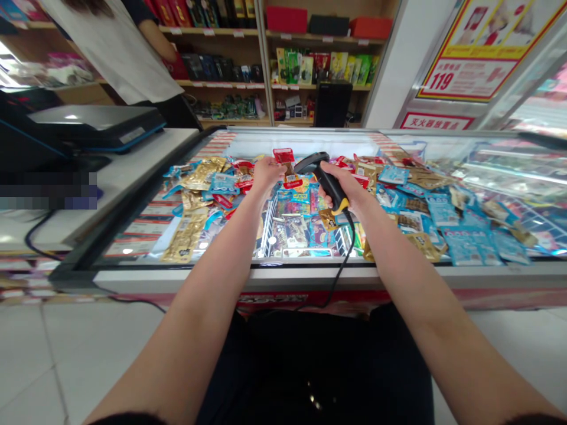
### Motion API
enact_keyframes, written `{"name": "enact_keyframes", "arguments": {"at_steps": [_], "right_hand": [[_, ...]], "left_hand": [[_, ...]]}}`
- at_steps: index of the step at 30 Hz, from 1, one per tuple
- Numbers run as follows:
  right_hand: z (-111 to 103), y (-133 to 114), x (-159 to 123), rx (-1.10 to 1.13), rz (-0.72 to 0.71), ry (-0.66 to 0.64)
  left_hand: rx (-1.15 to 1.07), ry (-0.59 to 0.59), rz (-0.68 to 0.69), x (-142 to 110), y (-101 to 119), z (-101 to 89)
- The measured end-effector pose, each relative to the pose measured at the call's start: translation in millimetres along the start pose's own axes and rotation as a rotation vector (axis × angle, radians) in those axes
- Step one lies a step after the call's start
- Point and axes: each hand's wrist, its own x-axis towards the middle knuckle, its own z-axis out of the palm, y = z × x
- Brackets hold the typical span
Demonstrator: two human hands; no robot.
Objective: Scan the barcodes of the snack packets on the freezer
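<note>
My right hand [348, 186] is wrapped round the handle of a black barcode scanner [333, 188] with yellow trim, its cable hanging down over the freezer's front edge. The scanner's head tilts left, towards a small red snack packet [286, 162]. That packet is pinched at its side by the fingers of my left hand [268, 174]. Both hands are above the glass top of a chest freezer [150, 274]. Gold packets [190, 236] lie to the left of my left hand, and blue packets [469, 245] are spread to the right of my right forearm.
A counter [146, 156] with a weighing scale [100, 127] stands at the left. Behind it is a person [128, 53] in a white top. Shelves [212, 29] of boxed and bagged goods line the back. A sign [473, 53] hangs at the right.
</note>
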Motion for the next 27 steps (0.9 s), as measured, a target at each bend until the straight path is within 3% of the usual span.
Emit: {"name": "enact_keyframes", "arguments": {"at_steps": [6,27], "right_hand": [[2.1,-0.9,-3.0,-0.025,-0.014,-0.017],[4.6,-1.2,-6.3,-0.048,-0.02,-0.031]], "left_hand": [[-0.08,0.017,-0.029,-4.6,5.7,0.6],[0.062,0.046,0.009,0.2,1.6,-2.1]]}}
